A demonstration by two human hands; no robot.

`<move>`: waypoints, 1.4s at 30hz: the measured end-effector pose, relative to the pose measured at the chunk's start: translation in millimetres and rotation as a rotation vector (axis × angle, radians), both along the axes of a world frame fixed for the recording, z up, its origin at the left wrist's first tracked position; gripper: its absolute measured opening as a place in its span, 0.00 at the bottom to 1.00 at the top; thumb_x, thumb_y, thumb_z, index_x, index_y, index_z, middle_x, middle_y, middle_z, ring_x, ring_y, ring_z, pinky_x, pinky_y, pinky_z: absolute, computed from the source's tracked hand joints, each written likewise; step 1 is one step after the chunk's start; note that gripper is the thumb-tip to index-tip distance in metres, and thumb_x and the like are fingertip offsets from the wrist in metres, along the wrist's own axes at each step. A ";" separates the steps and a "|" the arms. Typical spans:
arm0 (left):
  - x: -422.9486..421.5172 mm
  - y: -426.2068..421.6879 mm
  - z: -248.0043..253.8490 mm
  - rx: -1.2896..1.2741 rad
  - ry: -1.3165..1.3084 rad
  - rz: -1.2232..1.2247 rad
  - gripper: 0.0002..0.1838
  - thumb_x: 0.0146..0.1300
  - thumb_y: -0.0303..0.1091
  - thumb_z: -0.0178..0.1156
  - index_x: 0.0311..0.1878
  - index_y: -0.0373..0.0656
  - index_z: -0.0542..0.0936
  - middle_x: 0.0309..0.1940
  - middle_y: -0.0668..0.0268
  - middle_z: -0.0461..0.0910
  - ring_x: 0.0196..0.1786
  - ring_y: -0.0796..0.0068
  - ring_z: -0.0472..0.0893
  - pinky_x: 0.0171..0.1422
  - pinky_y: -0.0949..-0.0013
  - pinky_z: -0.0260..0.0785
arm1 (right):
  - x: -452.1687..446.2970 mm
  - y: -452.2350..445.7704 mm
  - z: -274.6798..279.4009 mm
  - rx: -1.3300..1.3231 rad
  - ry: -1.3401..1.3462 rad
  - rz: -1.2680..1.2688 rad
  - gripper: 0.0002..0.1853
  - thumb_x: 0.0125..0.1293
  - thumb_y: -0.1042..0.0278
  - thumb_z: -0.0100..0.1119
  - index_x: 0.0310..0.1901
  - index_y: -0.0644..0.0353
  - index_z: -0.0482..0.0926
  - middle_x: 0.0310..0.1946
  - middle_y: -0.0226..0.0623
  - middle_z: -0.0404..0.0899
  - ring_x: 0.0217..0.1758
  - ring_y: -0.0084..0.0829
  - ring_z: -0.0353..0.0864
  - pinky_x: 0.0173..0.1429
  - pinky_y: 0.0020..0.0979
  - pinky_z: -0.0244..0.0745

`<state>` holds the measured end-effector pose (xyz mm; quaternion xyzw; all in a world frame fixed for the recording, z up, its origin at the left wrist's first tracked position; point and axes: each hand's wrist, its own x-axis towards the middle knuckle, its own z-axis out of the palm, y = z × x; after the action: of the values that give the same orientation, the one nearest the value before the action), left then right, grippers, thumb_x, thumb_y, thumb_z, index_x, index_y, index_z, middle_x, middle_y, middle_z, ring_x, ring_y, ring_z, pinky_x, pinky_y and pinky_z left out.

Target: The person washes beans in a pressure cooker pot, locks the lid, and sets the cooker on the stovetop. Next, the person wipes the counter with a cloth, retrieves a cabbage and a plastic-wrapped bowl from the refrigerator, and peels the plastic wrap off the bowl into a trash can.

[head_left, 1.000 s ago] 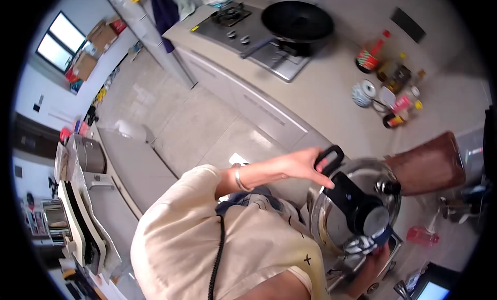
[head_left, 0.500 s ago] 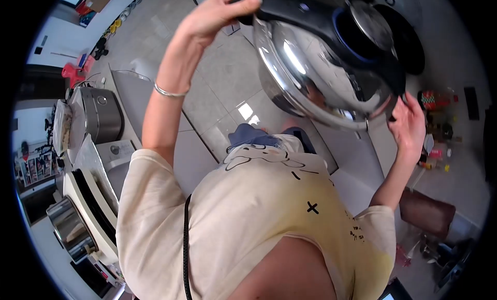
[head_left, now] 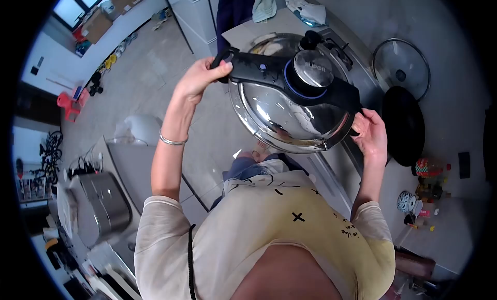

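A shiny steel pressure cooker (head_left: 279, 114) with a black lid bar and a round steel knob hangs in front of my body, held between both hands. My left hand (head_left: 199, 78) is closed around the black handle (head_left: 223, 62) on its left side, thumb on top. On the opposite side, my right hand (head_left: 370, 134) grips the short side handle, which is mostly hidden by my fingers. The lid faces up toward me and sits on the pot. The pot's underside is out of sight.
Beyond the cooker is a counter (head_left: 247, 33) with a gas stove (head_left: 339, 54). A glass lid (head_left: 402, 67) and a black pan (head_left: 403, 126) lean at the right wall, near several bottles (head_left: 429, 168). A grey appliance (head_left: 101, 207) stands on the left counter.
My body has turned toward the right, bringing the stove and counter into view behind the cooker. The cooker sits lower and further left in view, still in both hands.
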<state>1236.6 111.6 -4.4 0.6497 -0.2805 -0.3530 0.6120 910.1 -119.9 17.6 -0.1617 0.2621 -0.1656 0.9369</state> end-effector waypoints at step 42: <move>140.5 -510.8 -25.7 0.197 0.216 -0.778 0.15 0.39 0.45 0.73 0.22 0.51 0.75 0.21 0.78 0.72 0.22 0.90 0.66 0.25 0.85 0.57 | 57.9 -291.0 -50.1 -0.257 0.304 -0.652 0.09 0.61 0.69 0.47 0.34 0.69 0.68 0.24 0.35 0.69 0.20 0.23 0.64 0.21 0.19 0.59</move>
<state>1377.2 -399.1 -30.1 0.5101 -0.4042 -0.6492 0.3937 968.0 -411.0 -32.5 -0.2088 0.4127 -0.4607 0.7575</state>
